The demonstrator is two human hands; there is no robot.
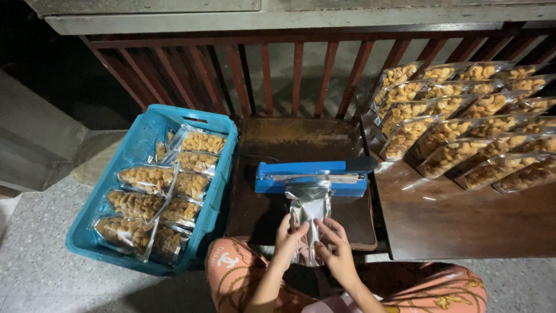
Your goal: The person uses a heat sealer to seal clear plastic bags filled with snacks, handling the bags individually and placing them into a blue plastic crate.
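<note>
A silvery foil pouch [308, 215] lies on a dark wooden board [249, 203], its top edge tucked under the jaw of a blue heat sealer [313, 175]. My left hand [288, 239] grips the pouch's lower left side. My right hand [335, 246] holds its lower right side. Both hands sit just in front of the sealer, above my lap in orange patterned trousers.
A blue plastic crate [136, 145] on the floor to the left holds several sealed snack pouches. Rows of filled clear pouches [463, 122] lean on the dark table [463, 226] at the right. A red wooden railing [295, 69] runs behind.
</note>
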